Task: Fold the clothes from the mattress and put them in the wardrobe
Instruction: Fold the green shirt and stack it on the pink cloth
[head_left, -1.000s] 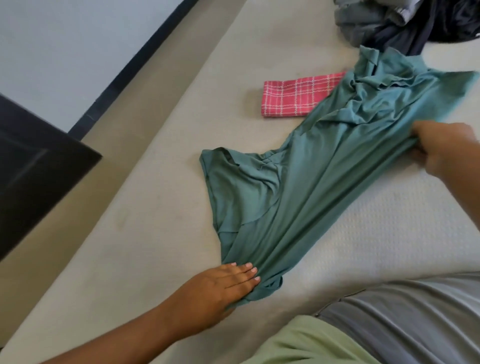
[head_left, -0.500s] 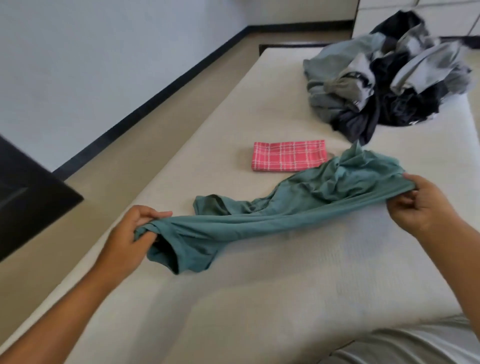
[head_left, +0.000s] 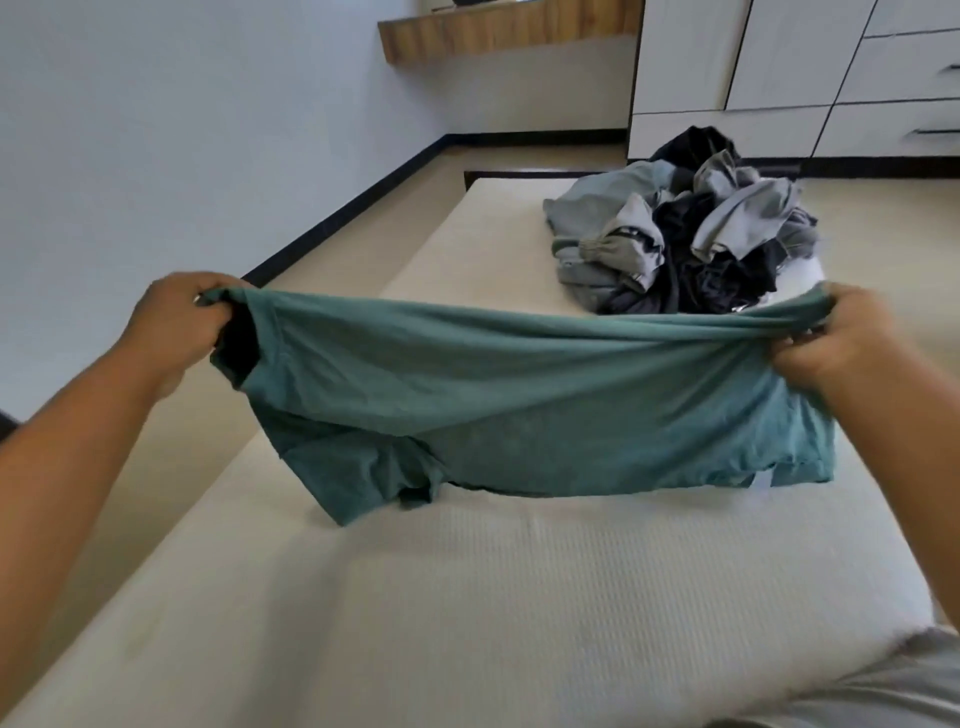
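Observation:
A teal T-shirt (head_left: 519, 405) hangs stretched between my hands above the white mattress (head_left: 467, 597). My left hand (head_left: 176, 327) grips its upper left end by a sleeve. My right hand (head_left: 857, 343) grips the upper right end. The shirt's lower edge and one sleeve touch the mattress. A pile of grey and dark clothes (head_left: 685, 239) lies at the far end of the mattress. The white wardrobe (head_left: 779, 78) with drawers stands beyond it. The pink checked cloth is hidden behind the shirt.
A light blue wall (head_left: 182, 130) with a black skirting runs along the left, with a strip of beige floor (head_left: 363, 213) beside the mattress. A wooden shelf (head_left: 493, 31) hangs on the far wall. My grey clothing (head_left: 883, 691) shows at bottom right.
Both hands have lifted the teal shirt off the mattress and spread it wide. My view has tilted up toward the wardrobe, and the pink cloth is now covered from sight.

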